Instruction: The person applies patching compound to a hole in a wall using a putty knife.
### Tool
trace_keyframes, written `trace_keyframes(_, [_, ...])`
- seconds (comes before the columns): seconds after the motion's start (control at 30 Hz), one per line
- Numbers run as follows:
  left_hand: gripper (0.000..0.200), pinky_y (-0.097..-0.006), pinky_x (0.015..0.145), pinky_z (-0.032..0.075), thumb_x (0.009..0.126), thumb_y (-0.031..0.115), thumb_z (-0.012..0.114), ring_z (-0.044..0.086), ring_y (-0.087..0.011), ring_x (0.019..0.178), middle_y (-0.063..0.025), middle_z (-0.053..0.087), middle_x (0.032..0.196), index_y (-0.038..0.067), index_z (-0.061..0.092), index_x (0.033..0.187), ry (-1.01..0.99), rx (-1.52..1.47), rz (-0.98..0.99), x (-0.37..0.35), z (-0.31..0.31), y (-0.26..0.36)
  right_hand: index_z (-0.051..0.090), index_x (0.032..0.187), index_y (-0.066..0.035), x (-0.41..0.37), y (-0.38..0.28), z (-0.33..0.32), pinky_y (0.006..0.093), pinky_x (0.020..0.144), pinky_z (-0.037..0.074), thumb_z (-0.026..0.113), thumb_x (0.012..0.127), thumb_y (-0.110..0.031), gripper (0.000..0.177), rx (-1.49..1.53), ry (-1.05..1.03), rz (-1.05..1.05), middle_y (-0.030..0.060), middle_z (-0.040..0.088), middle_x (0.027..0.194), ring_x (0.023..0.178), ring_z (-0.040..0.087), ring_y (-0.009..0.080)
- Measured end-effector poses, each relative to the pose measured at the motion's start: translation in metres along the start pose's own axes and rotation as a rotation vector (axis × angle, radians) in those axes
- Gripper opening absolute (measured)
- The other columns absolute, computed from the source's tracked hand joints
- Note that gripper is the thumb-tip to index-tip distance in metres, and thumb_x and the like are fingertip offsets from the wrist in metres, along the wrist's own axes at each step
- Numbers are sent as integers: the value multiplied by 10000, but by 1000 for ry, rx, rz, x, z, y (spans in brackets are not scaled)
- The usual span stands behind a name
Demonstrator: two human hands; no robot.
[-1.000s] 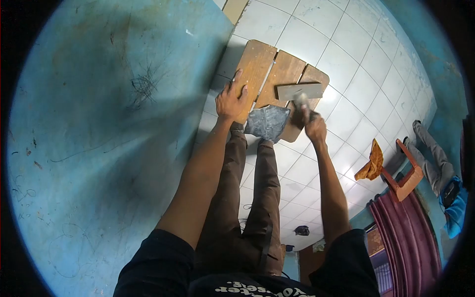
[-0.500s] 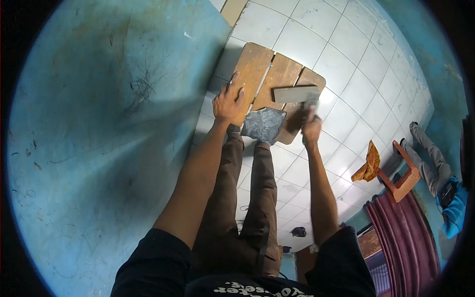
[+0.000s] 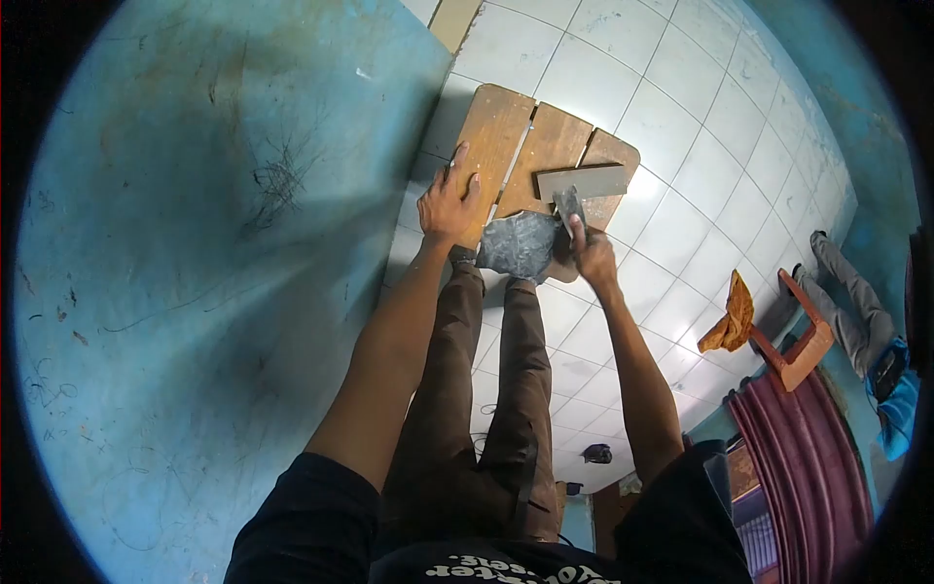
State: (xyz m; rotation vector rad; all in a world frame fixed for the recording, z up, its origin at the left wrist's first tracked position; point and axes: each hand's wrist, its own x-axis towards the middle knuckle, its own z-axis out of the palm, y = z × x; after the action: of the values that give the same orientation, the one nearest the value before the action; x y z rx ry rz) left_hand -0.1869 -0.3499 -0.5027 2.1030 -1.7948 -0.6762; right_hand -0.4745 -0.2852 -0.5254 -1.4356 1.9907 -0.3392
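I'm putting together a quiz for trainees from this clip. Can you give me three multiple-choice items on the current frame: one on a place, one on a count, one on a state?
1. Where does the left hand rest?
A. on the wooden board
B. on a bucket rim
C. on a window sill

2. How many slats make up the board's top?
A. two
B. three
C. five

3. What is the right hand doing?
A. hanging open and empty
B. gripping the trowel
C. holding a hammer

Answers:
1 A: its fingers lie spread on the board's left slat.
2 B: three slats lie side by side with gaps between them.
3 B: its fingers close on the handle, and the grey blade lies over the board.
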Motion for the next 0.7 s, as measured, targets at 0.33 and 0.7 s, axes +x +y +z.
trace_keyframes(0.33, [604, -543, 759, 515, 916, 357, 582, 630, -465, 902, -202, 648, 1070, 326, 366, 1479, -69, -2, -93, -3, -4, 9, 617, 679, 8, 5, -22, -15, 450, 554, 471, 441, 1005, -519, 645, 429, -71, 395, 209, 594, 578, 554, 615, 345])
trace_keyframes(0.7, [593, -541, 770, 509, 917, 366, 583, 624, -463, 911, -204, 647, 1055, 323, 383, 1474, -52, -13, -83, -6, -2, 7, 538, 593, -56, 8, -34, -35, 327, 429, 413, 414, 970, -637, 704, 476, -77, 364, 41, 515, 512, 443, 499, 147])
